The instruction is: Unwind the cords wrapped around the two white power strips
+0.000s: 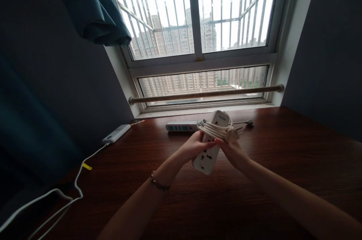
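Note:
A white power strip (207,155) is held above the dark wooden table (254,194), tilted with its sockets facing me. Its white cable (212,129) is wound in several loops around its upper half, and the plug (232,133) sticks out at the right. My left hand (194,145) grips the strip's left side, fingers closed over the coils. My right hand (232,151) grips the right side just under the plug. A beaded bracelet (158,183) is on my left wrist.
A second power strip (181,127) with blue sockets lies by the window sill. A white strip (116,133) lies at the left, its cable (76,183) trailing toward the near left edge. A wooden rod (206,94) crosses the window. A teal curtain (93,6) hangs upper left.

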A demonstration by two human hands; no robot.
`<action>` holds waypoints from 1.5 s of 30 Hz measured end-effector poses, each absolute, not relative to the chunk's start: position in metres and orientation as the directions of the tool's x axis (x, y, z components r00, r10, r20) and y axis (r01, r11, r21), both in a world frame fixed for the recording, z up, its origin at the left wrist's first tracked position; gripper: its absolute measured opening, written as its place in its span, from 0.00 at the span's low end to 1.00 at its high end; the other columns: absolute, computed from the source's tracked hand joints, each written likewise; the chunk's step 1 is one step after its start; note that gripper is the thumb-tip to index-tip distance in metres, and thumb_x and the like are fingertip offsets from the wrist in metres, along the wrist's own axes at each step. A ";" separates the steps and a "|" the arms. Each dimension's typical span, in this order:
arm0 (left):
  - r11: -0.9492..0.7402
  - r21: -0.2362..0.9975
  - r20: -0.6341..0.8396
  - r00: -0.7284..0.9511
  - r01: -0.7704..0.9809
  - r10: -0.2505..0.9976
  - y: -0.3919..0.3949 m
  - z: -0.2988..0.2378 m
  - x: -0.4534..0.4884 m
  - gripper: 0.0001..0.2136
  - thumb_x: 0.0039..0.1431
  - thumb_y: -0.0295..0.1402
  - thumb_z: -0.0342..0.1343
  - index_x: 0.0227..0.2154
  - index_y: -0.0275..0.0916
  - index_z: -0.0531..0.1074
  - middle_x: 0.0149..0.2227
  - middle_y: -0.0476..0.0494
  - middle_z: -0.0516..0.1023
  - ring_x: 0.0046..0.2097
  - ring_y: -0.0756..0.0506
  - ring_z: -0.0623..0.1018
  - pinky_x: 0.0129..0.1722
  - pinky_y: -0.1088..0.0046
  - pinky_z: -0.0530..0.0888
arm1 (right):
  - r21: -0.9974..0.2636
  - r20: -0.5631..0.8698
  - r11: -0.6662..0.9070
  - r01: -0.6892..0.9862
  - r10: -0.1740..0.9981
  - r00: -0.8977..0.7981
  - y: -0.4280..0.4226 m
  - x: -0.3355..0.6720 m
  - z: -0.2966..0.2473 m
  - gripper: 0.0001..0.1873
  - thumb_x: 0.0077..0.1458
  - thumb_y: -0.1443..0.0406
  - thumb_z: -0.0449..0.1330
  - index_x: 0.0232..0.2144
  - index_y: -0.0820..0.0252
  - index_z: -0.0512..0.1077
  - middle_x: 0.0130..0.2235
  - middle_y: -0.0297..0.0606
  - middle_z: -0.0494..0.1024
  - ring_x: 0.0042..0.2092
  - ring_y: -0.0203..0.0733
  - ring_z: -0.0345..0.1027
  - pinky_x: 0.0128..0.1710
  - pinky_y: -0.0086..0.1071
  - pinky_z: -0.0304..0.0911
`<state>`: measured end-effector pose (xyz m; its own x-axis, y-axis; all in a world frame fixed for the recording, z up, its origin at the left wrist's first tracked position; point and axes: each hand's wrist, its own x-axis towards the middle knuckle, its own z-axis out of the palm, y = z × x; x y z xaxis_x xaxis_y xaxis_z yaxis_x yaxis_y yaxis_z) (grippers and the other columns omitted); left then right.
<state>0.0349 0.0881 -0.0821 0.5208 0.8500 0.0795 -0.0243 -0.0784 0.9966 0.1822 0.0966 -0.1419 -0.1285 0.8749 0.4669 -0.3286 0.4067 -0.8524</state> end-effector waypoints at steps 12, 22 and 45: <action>-0.006 1.000 0.007 0.499 -0.002 0.867 0.092 -0.080 0.030 0.17 0.40 0.31 0.65 0.35 0.30 0.73 0.31 0.43 0.75 0.31 0.49 0.73 0.32 0.75 0.67 | -0.850 0.462 0.388 -0.356 0.874 -0.150 0.095 0.180 -0.138 0.21 0.47 0.61 0.64 0.45 0.60 0.71 0.47 0.42 0.70 0.49 0.46 0.63 0.52 0.38 0.58; -0.104 0.994 0.107 0.444 -0.030 0.890 0.088 -0.082 0.037 0.23 0.38 0.34 0.66 0.40 0.31 0.71 0.36 0.40 0.76 0.41 0.41 0.73 0.39 0.70 0.68 | -0.828 0.488 0.381 -0.412 0.851 -0.193 0.100 0.179 -0.142 0.21 0.47 0.63 0.64 0.46 0.60 0.70 0.48 0.41 0.69 0.50 0.46 0.63 0.54 0.38 0.57; -0.021 0.998 -0.019 0.554 0.066 0.832 0.087 -0.104 0.049 0.23 0.42 0.36 0.64 0.41 0.32 0.63 0.38 0.37 0.72 0.38 0.41 0.74 0.36 0.66 0.68 | -0.809 0.193 0.211 -0.549 0.977 0.090 0.120 0.224 -0.110 0.19 0.42 0.58 0.67 0.33 0.66 0.71 0.32 0.38 0.70 0.30 0.34 0.60 0.27 0.27 0.57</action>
